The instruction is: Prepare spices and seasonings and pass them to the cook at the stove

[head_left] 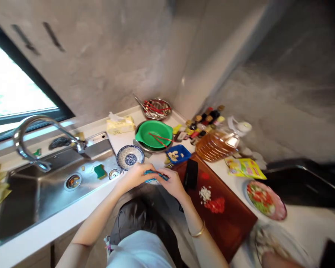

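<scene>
My left hand and my right hand meet in front of me at the counter's edge. Between their closed fingers is a small blue-and-white packet, partly covered by the fingers. Just beyond my left hand lies a blue-patterned plate. Past my right hand is a blue tray with pale pieces that look like garlic cloves. To the right, a brown cutting board carries a black cleaver-like blade, chopped white bits and chopped red pieces.
A steel sink with a faucet is at left. Behind stand a green basin with red chopsticks, several bottles and an oil jug. At right are a plate of chopped vegetables and, blurred, another person's hand.
</scene>
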{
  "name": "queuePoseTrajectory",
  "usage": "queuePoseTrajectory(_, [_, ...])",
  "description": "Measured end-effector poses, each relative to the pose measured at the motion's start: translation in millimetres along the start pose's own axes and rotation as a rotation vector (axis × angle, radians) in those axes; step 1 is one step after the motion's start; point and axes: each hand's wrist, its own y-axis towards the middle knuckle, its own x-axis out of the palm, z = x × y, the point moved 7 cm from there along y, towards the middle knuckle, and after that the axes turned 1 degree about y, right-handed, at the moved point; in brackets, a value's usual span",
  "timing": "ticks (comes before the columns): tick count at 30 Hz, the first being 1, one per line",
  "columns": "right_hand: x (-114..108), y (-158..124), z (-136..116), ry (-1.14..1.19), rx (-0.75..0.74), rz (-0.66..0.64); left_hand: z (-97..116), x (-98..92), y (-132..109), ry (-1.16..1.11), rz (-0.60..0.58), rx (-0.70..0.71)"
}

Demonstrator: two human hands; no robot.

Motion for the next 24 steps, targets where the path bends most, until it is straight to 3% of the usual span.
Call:
queuePoseTrajectory(2, [1,26,-18,0.073,-0.034,0.007,-4,-29.4,-13,-0.252,0.189,0.018])
queuePoseTrajectory(5, [10,73,-51,0.166,-0.068,0.016,-29,-79.5,-53,-0.573,0.739,0.055])
queuePoseTrajectory(7, [31,105,-74,0.246,-0.055,-0.043,-55,-95.0,-85,-0.716,1.078,0.015])
queuePoseTrajectory(8, [45,119,-86,0.295,-0.047,-0.082,-67,-95.5,-96,-0.782,1.143,-0.013])
queuePoseTrajectory(11, [101,142,-112,0.439,-0.009,-0.216,-96,-87.6,-118,-0.878,1.108,-0.097])
queuePoseTrajectory(13, [144,141,-116,0.517,0.039,-0.326,-115,-83.5,-143,-0.833,1.131,-0.220])
queuePoseTrajectory(18, [233,107,-88,0.631,0.218,-0.509,-165,-72.8,-207,-0.851,1.138,-0.541])
queuePoseTrajectory(21, [263,91,-62,0.664,0.297,-0.575,-185,-68.3,-227,-0.816,1.110,-0.661])
queuePoseTrajectory(24, [264,90,-22,0.738,0.448,-0.510,-197,-63.4,-233,-0.752,1.045,-0.751])
